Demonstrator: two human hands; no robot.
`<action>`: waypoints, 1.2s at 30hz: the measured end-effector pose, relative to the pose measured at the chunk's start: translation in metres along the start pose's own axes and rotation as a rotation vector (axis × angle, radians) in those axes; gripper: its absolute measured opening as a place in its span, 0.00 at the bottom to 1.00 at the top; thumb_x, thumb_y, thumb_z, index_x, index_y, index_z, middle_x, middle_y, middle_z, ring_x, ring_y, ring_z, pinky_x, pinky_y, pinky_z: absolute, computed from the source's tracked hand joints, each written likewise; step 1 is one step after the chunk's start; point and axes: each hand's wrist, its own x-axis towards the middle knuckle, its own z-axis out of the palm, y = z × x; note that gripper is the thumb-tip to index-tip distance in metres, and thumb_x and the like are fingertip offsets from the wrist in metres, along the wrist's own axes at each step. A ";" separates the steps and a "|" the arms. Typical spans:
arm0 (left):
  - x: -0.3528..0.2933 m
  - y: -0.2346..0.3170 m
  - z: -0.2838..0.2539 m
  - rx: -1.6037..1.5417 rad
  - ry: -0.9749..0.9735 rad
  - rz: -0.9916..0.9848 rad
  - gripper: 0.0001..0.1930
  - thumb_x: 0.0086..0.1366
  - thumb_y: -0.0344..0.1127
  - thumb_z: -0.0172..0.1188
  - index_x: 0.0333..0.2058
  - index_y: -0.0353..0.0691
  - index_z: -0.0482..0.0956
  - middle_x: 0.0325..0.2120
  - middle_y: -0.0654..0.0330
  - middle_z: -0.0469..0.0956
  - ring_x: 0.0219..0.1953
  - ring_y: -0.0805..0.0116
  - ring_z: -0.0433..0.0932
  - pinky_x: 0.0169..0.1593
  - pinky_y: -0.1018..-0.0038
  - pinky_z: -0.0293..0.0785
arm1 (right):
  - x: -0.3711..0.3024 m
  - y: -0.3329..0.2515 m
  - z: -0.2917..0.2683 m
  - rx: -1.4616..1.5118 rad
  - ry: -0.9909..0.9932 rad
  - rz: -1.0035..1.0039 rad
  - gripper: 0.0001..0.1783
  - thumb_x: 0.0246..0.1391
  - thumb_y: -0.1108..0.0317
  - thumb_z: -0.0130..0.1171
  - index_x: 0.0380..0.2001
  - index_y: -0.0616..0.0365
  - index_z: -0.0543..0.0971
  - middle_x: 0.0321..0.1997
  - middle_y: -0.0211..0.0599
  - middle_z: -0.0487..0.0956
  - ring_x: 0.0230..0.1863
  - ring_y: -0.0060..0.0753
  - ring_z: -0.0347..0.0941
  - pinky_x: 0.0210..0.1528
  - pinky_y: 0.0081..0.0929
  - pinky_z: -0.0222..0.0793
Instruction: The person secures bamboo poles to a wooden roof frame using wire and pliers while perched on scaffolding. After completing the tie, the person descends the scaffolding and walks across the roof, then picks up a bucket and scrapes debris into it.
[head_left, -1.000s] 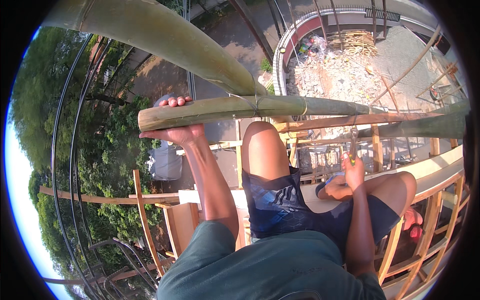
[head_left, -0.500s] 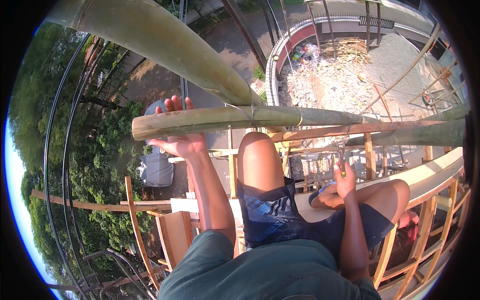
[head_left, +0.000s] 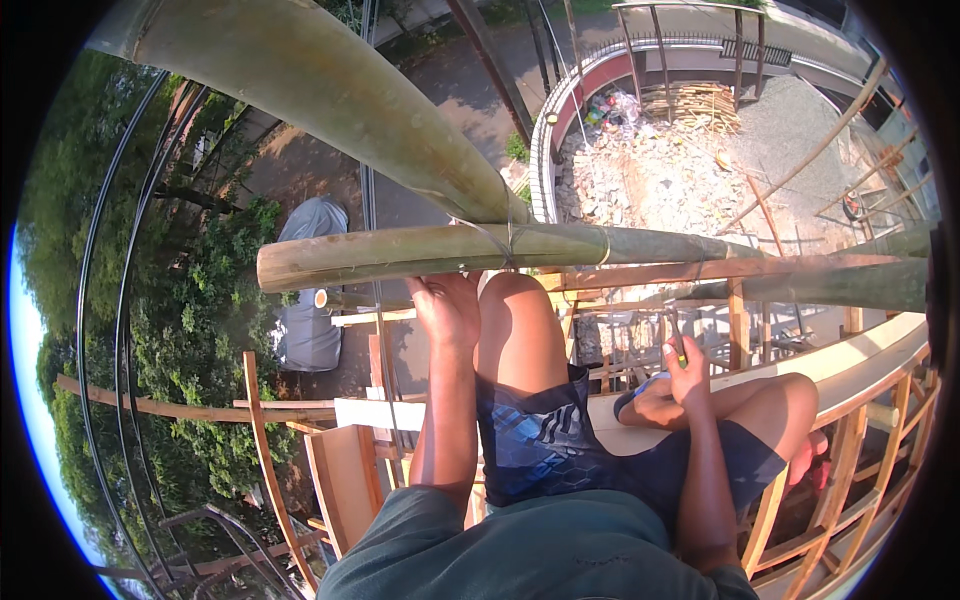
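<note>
- Bamboo pole (head_left: 350, 257): just beyond the left hand (head_left: 446, 308), fingers partly hidden; cannot tell its grip.
- Right hand (head_left: 689, 372): curled around a tool (head_left: 677, 330).
- Likely step: handling the pole near the wire tie (head_left: 509, 245), right of the left hand; next calls for steady support.

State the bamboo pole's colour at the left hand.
Round bamboo pole: olive green tinged tan, best in head view.

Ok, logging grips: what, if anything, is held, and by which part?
Right hand: slim metal tool, by its yellow-marked handle. Left hand, at the greenish round bamboo pole: grip cannot be told.
</note>
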 end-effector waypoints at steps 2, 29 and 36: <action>-0.001 -0.001 -0.003 -0.012 0.015 0.000 0.31 0.72 0.62 0.31 0.56 0.43 0.67 0.57 0.57 0.68 0.60 0.58 0.65 0.62 0.53 0.61 | 0.001 0.004 0.000 0.012 -0.056 0.021 0.20 0.59 0.57 0.58 0.46 0.63 0.76 0.44 0.55 0.79 0.48 0.56 0.75 0.50 0.38 0.68; -0.105 0.056 0.215 0.486 -1.367 0.048 0.34 0.71 0.57 0.23 0.46 0.39 0.76 0.42 0.46 0.73 0.52 0.44 0.69 0.58 0.46 0.64 | 0.005 0.033 -0.021 0.589 0.285 0.129 0.17 0.66 0.56 0.51 0.39 0.62 0.75 0.26 0.33 0.78 0.27 0.20 0.72 0.32 0.22 0.70; -0.170 -0.023 0.225 0.417 -1.568 -0.436 0.26 0.69 0.52 0.34 0.52 0.38 0.70 0.41 0.48 0.74 0.49 0.47 0.70 0.56 0.51 0.66 | -0.006 -0.009 -0.010 0.987 0.200 0.143 0.19 0.67 0.52 0.47 0.34 0.58 0.71 0.25 0.34 0.74 0.24 0.23 0.70 0.29 0.22 0.71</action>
